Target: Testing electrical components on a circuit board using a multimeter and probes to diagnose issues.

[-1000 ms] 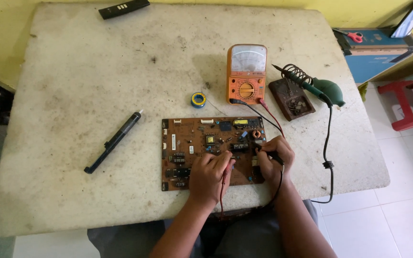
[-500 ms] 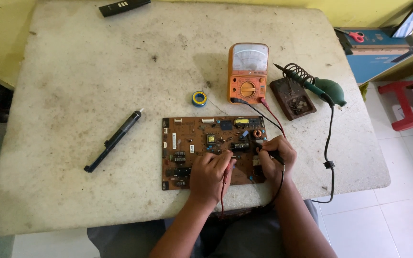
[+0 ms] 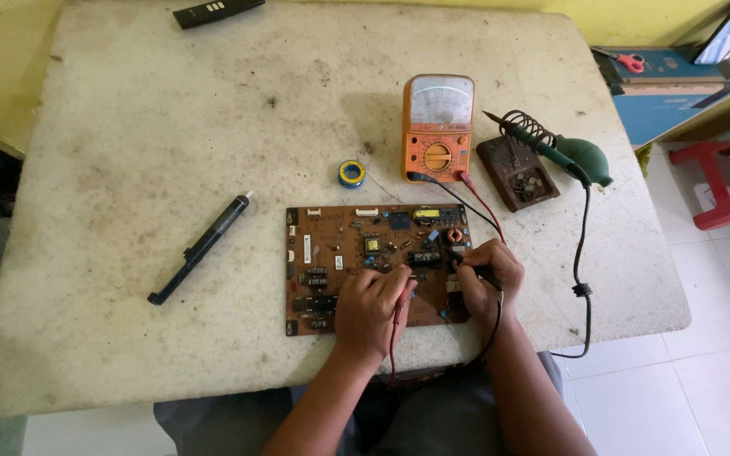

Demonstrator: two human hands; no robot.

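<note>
Two hands probe a brown rectangular circuit board (image 3: 378,266) at the near edge of a worn white bench (image 3: 128,169).
Left hand (image 3: 371,306) grasps a red probe (image 3: 399,314); right hand (image 3: 485,274) grasps a black probe (image 3: 476,272).

The circuit board (image 3: 373,266) at centre frame is brown, dotted with black, yellow and blue parts. Above it, the meter (image 3: 438,127) is orange with a white dial — one red lead, one black. The tape roll (image 3: 351,173) is blue and yellow. The tabletop (image 3: 171,143) is mottled off-white — stained grey. The soldering iron (image 3: 580,156) at right is green-handled.
</note>
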